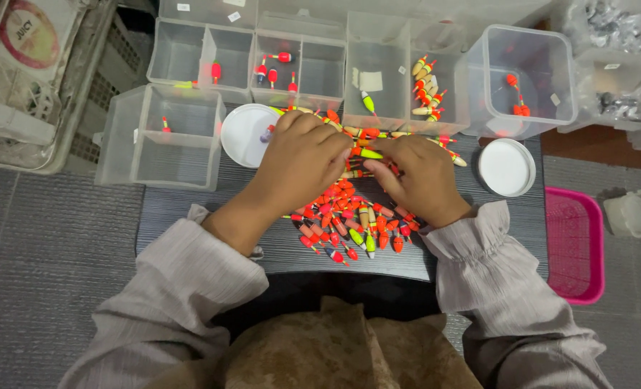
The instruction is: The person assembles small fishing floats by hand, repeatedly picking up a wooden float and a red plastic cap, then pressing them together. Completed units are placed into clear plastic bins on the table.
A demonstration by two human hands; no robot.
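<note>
1. Grey carpet surrounds a low dark table (191,216) at the centre of the frame; clear plastic compartment boxes (277,61) are ranged along its upper edge, and a pink tray (576,245) is seen at the right.
2. A heap of small fishing floats (349,223), mostly red-orange with some yellow-green and tan, is located on the table at frame centre, just below both hands.
3. The left hand (299,162) and the right hand (414,176) are held close together, fingertips almost meeting over the upper part of the heap. A yellow-green float (367,153) lies between the fingertips; whether it is actually pinched by either hand cannot be told.
4. Two white round lids (506,167) are placed flat on the table, one at each side of the hands.
5. For good handling, one float is best isolated at a time, gripped by its body rather than its thin stem.
6. Wrists are best kept raised, so that the heap is not swept toward the near table edge.
7. Sorted floats already lie in several compartments at the upper centre; like colours are best matched before release.
</note>
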